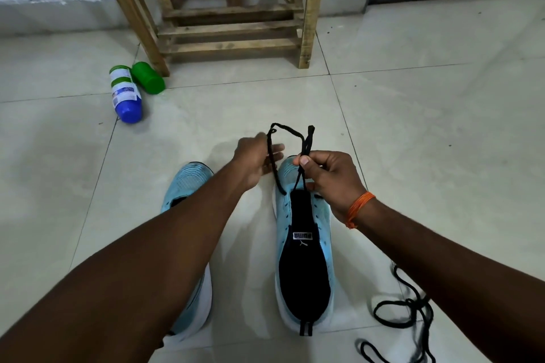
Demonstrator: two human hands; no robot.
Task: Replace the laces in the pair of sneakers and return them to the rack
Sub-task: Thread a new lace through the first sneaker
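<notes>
A spare lace point(407, 312) is lying coiled on the floor, near right, clear of the work. The right sneaker point(303, 244) is sitting between the arms, and the left sneaker point(188, 180) is partly hidden under the forearm. Over the toe, the right hand point(327, 174) is pinching two strands of the lace point(287, 130). The left hand point(256, 156), blurred, is gripping another. Uneven pulling risks dragging an end back out of the eyelets. Open floor is lying all round, with the bottles point(125, 94) and rack point(236, 29) well apart, far.

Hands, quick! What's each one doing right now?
Left hand: closed, holding the black lace by its thumb.
Right hand: closed, pinching the same black lace above the sneaker.
</notes>
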